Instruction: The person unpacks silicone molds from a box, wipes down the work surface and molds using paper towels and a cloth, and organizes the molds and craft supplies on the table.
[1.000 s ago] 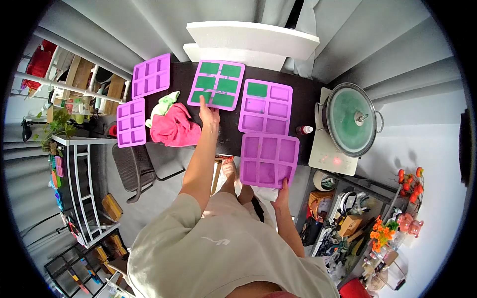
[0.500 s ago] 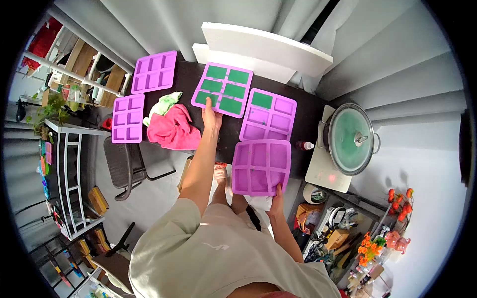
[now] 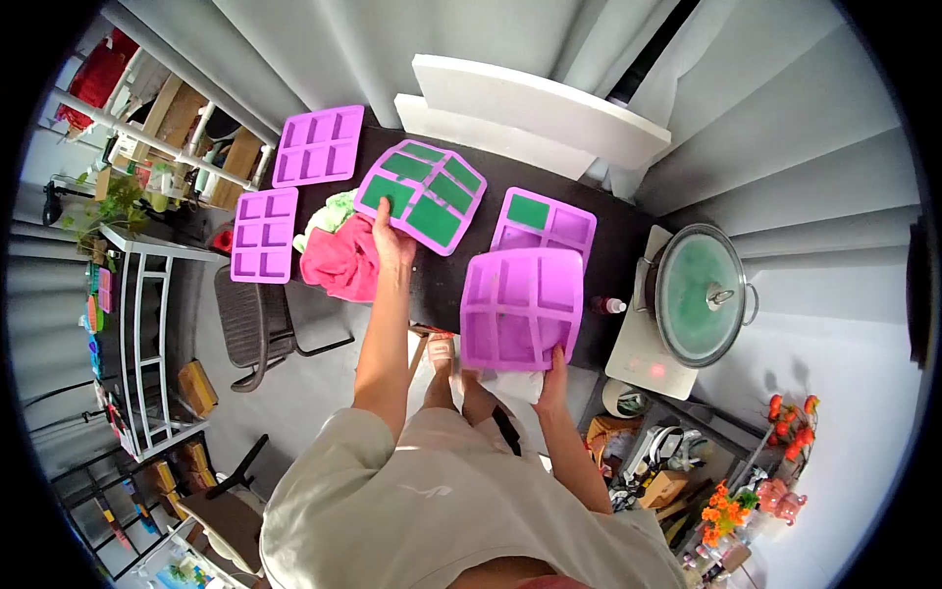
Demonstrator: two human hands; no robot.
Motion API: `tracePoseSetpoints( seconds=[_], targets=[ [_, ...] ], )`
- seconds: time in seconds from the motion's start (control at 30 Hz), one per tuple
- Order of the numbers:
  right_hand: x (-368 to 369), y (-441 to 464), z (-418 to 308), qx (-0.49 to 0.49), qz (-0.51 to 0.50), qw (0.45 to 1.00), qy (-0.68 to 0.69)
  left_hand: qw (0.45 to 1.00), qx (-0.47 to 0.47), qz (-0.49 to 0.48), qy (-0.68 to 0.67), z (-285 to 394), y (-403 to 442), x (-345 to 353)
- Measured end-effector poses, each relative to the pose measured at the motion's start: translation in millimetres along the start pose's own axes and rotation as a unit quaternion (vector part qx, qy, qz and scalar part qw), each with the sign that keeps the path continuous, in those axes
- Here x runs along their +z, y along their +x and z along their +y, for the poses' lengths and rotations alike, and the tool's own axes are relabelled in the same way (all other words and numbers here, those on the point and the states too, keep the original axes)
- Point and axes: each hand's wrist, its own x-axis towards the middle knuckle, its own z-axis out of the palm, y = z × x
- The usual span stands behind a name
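My left hand (image 3: 392, 243) grips the near edge of a purple silicone mold filled with green blocks (image 3: 432, 181); this mold is bent along its middle and tilted. In my right hand (image 3: 552, 381) is the lower right corner of a second purple mold (image 3: 486, 329), its cells without green filling. Something white (image 3: 519, 385), perhaps a cloth or tissue, shows under that corner. Behind it, partly covered, another purple mold (image 3: 569, 223) lies on the dark table with one green cell. A pink cloth (image 3: 343, 260) and a light green cloth (image 3: 329, 216) lie near my left hand.
Two more purple molds, an upper one (image 3: 320, 145) and a lower one (image 3: 266, 236), lie at the table's left. On the right, a lidded pan with green contents (image 3: 702, 285) stands on a cooktop (image 3: 638, 348), beside a small bottle (image 3: 610, 305). White boards (image 3: 540, 108) stand behind.
My left hand has raised the green-filled mold and moved it left, and it now bends in the middle. The mold in my right hand has moved up, covering more of the one behind.
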Motion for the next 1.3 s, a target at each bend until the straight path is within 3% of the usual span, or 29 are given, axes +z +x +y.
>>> tracePoseSetpoints(
  seconds=[0.2,0.23,0.33,0.43,0.53,0.57,0.67,0.73,0.8,0.83,0.87,0.93,1.0,1.13,1.3],
  targets=[
    [37,62,-2,0.009,-0.059,0.998,0.014,0.998,0.045,0.000,-0.040,65,-41,-3],
    [77,56,-6,-0.041,-0.020,0.998,-0.052,0.997,0.057,-0.021,-0.044,78,-53,-2],
    [68,131,20,0.067,-0.217,0.973,0.052,0.994,0.107,0.004,-0.033,111,-84,-13],
    [110,165,39,0.114,-0.176,0.970,0.121,0.990,0.130,0.017,-0.053,136,-122,-18],
    [120,204,70,0.089,-0.119,0.983,0.110,0.986,0.153,0.019,-0.066,154,-155,-33],
    [123,210,78,0.081,-0.041,0.991,0.096,0.985,0.152,0.017,-0.078,160,-168,-27],
    [121,208,82,0.065,0.020,0.995,-0.067,0.982,0.154,0.015,-0.107,166,-196,-29],
    [124,182,78,0.089,0.037,0.989,-0.114,0.981,0.159,0.021,-0.108,169,-212,-36],
    [133,143,86,0.043,0.019,0.973,-0.224,0.982,0.164,0.034,-0.092,174,-233,-39],
    [141,125,91,0.006,-0.042,0.954,-0.296,0.981,0.160,0.047,-0.097,174,-240,-49],
    [140,124,98,0.099,-0.183,0.928,-0.308,0.982,0.154,0.045,-0.100,174,-248,-57],
    [198,65,118,0.251,-0.199,0.913,-0.252,0.984,0.141,0.043,-0.103,177,-273,-75],
    [216,58,135,0.326,-0.368,0.851,-0.182,0.982,0.121,0.102,-0.104,180,-300,-82],
    [216,23,154,0.414,-0.440,0.773,-0.192,0.979,0.094,0.146,-0.110,194,-354,-101],
    [214,-59,210,0.413,-0.377,0.800,-0.218,0.963,0.087,0.211,-0.146,234,-422,-137]
  ],
)
